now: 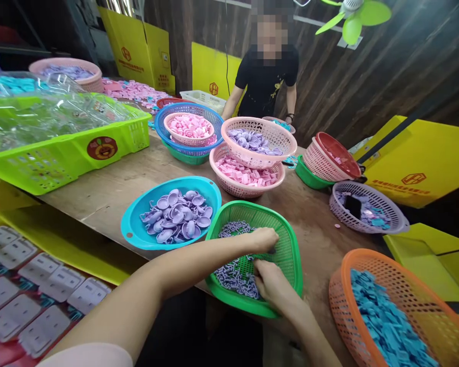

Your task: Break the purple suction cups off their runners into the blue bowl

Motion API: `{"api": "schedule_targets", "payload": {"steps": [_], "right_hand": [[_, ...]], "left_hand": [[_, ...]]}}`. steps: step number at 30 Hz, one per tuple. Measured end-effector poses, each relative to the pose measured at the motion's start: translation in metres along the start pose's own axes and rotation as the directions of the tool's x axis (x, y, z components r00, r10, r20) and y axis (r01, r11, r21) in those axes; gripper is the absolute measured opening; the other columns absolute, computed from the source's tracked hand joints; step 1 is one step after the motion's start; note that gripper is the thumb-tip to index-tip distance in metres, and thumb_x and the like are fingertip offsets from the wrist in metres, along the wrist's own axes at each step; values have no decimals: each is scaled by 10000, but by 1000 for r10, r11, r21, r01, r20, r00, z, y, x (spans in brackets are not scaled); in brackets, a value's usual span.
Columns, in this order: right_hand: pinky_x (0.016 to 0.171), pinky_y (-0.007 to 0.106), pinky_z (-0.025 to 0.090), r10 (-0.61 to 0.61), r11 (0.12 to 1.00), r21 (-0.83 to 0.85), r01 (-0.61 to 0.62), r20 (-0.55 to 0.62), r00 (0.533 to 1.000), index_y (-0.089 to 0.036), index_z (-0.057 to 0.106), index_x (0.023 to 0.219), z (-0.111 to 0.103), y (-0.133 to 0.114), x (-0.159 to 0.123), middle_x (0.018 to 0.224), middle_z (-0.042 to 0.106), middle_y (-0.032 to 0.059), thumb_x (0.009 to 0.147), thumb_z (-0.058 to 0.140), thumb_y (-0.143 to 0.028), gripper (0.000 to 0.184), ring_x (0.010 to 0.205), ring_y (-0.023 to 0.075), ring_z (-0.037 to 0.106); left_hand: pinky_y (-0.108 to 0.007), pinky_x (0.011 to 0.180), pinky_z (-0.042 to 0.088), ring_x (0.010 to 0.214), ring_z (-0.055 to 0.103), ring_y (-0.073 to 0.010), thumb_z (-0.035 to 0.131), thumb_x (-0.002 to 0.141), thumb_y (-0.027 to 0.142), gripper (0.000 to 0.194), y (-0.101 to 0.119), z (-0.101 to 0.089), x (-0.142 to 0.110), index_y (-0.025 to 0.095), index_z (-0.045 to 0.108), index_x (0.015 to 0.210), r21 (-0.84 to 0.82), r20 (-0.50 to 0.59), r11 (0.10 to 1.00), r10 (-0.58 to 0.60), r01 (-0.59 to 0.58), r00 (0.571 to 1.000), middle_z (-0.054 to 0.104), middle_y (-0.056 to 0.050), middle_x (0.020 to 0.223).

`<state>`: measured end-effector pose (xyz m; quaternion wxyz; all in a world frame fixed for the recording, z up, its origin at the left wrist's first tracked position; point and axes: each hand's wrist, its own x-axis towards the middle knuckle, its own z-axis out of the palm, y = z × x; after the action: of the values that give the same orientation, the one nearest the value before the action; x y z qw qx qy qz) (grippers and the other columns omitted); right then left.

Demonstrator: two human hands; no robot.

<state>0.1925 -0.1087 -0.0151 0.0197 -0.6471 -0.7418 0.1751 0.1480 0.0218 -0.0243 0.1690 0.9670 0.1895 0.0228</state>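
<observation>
Both my hands are inside a green plastic basket (299, 260) that holds small, thin lavender plastic pieces (233, 278), tangled like chain links. My left hand (265, 239) is over the far right part of the basket with its fingers curled closed; what is in them, if anything, is hidden. Closer to me, my right hand (271, 281) is also closed, its fingertips turned down beside the lavender pieces. I cannot make out what it holds. Against the basket's left side stands a blue bowl (132, 214) of lavender cup-shaped pieces (176, 214).
Stacked pink baskets (286, 148) stand behind the green basket. An orange basket (338, 300) of teal pieces is at right. A lime crate (69, 158) of clear packaging sits at left. Across the wooden table (110, 188) stands a co-worker (265, 81).
</observation>
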Motion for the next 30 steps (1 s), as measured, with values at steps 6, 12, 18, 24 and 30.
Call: {"api": "schedule_targets", "payload": {"steps": [6,12,18,24,30], "right_hand": [[500,182,347,84,901,431,44,-274,958,-180,504,770,-10,19,-12,626,493,-26,755,440,-133,81,544,97,462],[595,211,410,111,851,512,118,-394,912,-192,585,955,-20,4,-16,772,573,16,822,433,-201,203,660,123,538],[584,220,446,204,850,526,43,-402,893,-190,493,1135,-15,-8,-17,741,581,4,829,442,-227,312,616,123,552],[727,289,453,26,969,224,103,-505,863,-146,507,1145,-6,-14,-16,933,591,82,826,400,-180,338,797,172,565],[749,292,446,26,976,202,78,-465,885,-187,497,1181,-14,-20,-18,977,576,66,829,388,-165,368,871,178,551]], "left_hand": [[-218,660,443,754,593,-142,466,715,109,393,-15,-33,-59,173,546,1095,-269,-194,952,-204,147,960,641,-38,858],[-156,360,307,366,402,-46,456,728,217,281,0,-30,-118,128,571,968,-868,33,457,-336,194,941,523,27,592],[-157,344,309,350,398,-56,521,729,278,442,17,-16,-137,133,492,1146,-961,139,204,-225,186,964,486,50,507],[-164,363,320,357,416,-65,493,733,238,506,19,-11,-137,164,445,1232,-939,144,278,-221,204,964,461,68,482],[-183,559,388,588,543,-96,442,757,203,245,30,-20,-145,197,643,897,-672,-143,730,-295,126,945,605,11,658]]}}
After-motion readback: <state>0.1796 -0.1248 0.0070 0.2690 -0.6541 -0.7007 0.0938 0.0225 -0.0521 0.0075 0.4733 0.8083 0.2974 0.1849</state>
